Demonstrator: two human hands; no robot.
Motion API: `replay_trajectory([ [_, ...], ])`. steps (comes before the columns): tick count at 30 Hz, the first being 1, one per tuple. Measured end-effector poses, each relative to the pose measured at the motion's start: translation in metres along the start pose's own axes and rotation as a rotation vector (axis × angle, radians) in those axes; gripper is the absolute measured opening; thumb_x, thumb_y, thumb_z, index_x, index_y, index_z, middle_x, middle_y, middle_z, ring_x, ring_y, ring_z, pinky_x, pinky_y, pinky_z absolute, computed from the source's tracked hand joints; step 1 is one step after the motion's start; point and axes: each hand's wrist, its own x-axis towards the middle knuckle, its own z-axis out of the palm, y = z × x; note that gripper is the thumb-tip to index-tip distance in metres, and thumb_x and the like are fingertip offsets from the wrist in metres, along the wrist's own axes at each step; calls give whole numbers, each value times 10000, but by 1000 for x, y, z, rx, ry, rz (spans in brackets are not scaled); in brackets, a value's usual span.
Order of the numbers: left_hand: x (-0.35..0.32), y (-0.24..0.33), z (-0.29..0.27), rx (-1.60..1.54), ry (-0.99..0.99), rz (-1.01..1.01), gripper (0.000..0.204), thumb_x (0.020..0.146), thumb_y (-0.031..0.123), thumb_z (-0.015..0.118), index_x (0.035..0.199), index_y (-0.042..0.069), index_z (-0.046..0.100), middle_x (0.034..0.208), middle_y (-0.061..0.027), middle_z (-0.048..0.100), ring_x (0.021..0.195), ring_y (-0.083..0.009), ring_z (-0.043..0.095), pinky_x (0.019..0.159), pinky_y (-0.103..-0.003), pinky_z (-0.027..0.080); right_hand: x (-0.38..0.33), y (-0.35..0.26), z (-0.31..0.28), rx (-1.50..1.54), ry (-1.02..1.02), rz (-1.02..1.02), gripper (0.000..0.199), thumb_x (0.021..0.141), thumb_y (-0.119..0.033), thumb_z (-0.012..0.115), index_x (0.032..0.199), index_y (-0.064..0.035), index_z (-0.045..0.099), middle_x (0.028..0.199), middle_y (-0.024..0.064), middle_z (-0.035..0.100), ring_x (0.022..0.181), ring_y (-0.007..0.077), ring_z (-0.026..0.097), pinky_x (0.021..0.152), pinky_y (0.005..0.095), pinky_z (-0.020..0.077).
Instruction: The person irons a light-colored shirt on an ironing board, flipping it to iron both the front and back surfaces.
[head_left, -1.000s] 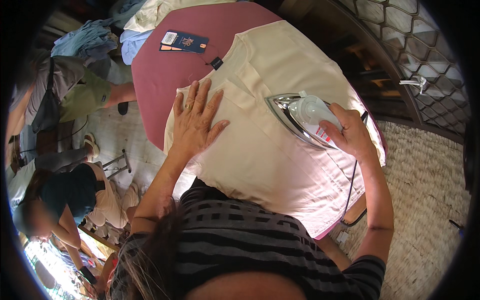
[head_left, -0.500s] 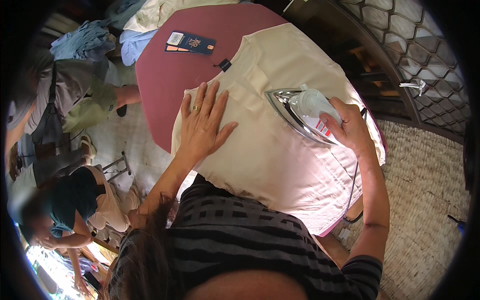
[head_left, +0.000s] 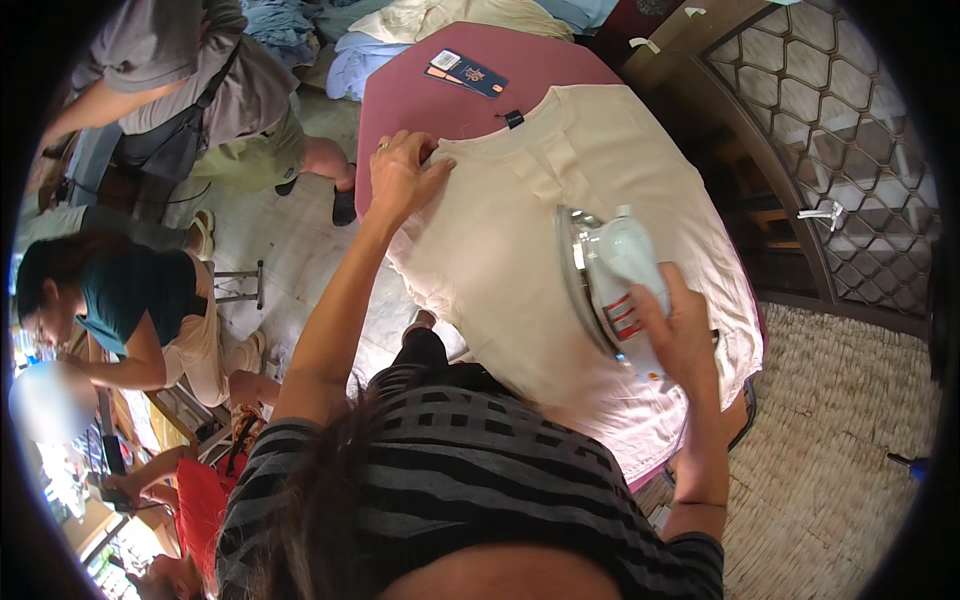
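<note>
Pale shirt (head_left: pixel 490 240), likely light, soft, best held by edges — spread on maroon board (head_left: pixel 400 105). Over it, iron (head_left: pixel 625 255), probably heavier, handle gripped in right hand (head_left: pixel 688 335); left hand (head_left: pixel 402 176) curled at shoulder edge — pinch hard to tell.

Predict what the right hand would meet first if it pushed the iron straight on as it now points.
The right hand and its iron would probably meet the neck placket of the cream shirt; whether the iron touches or hovers over the shirt is unclear.

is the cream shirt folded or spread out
Spread out: the cream shirt lies wide across the maroon board, covering most of it.
</note>
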Motion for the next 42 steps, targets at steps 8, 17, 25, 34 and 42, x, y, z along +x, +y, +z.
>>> replay_trajectory([
  [8, 11, 5, -1, -299, -138, -219, 275, 816, 282, 755, 912, 44, 655, 773, -82, 654, 699, -177, 600, 668, -319, 469, 21, -37, 89, 116, -56, -146, 271, 936, -207, 602, 1013, 44, 532, 826, 301, 629, 784, 503, 612, 673, 520, 477],
  [17, -55, -14, -51, -412, -215, -170, 209, 897, 90, 654, 1071, -9, 593, 782, -131, 649, 701, -172, 620, 664, -315, 499, 103, -69, 119, 94, -69, -227, 260, 961, -201, 570, 1029, 51, 556, 770, 278, 637, 702, 425, 653, 625, 441, 484],
  [25, -58, -31, -50, -218, -150, -69, 250, 844, 76, 667, 1079, 30, 593, 970, -145, 653, 884, -293, 631, 788, -413, 473, 113, -85, 122, 14, -48, -179, 322, 937, -248, 586, 1089, 36, 576, 817, 272, 660, 752, 458, 637, 681, 468, 493],
  [34, -41, 44, -4, -141, -282, 515, 474, 902, 152, 646, 1362, 98, 544, 1502, -129, 419, 1425, -372, 330, 1112, -486, 259, -41, -43, 73, -30, 96, 316, 363, 946, -307, 591, 1149, -8, 560, 864, 199, 648, 786, 358, 626, 733, 438, 467],
  [42, -63, 137, 49, -169, -499, 771, 587, 910, 336, 618, 1435, 114, 477, 1557, -153, 346, 1454, -388, 266, 1142, -560, 182, -172, -5, 34, 339, 501, 838, 240, 973, -207, 589, 1010, 26, 545, 646, 194, 598, 587, 228, 620, 552, 402, 455],
])
